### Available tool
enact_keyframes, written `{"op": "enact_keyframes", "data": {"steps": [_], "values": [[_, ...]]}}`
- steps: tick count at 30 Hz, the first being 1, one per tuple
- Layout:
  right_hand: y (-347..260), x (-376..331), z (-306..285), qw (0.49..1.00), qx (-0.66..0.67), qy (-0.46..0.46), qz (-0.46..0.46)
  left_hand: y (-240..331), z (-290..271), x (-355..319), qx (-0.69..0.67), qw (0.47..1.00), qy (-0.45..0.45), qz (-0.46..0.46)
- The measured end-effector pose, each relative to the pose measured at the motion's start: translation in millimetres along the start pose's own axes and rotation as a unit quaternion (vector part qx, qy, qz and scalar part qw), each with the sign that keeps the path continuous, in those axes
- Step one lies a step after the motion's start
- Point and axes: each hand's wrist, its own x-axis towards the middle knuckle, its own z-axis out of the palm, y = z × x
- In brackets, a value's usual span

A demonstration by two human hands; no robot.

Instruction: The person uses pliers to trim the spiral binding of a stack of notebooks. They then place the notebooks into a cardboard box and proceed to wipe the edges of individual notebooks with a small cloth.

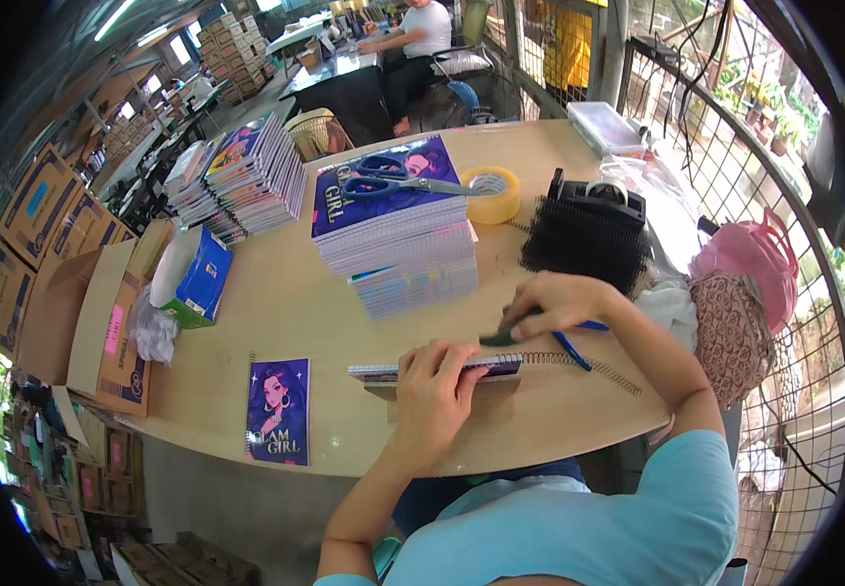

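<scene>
My left hand presses down on a stack of notebook pages set on a small wooden block at the table's near edge. A metal spiral wire runs along the stack's edge and sticks out to the right. My right hand grips a dark tool with blue handles right at the spiral. A finished purple-covered notebook lies flat to the left.
A tall stack of purple notebooks carries blue scissors. Nearby are a yellow tape roll, black spiral coils, a tape dispenser, more notebook stacks, cardboard boxes, a pink bag. A person sits at a far desk.
</scene>
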Motion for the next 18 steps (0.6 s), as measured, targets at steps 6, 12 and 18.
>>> {"op": "enact_keyframes", "data": {"steps": [6, 12, 18], "values": [[-1, 5, 9, 0.999, -0.01, 0.039, -0.009, 0, 2, -2, -0.036, 0.999, 0.008, -0.03], [3, 9, 10, 0.99, 0.121, 0.034, -0.062, -4, -4, -6, 0.076, 0.995, 0.065, -0.024], [-12, 14, 11, 0.998, -0.012, 0.04, -0.038, -48, -17, -31, -0.031, 0.982, 0.141, -0.12]]}}
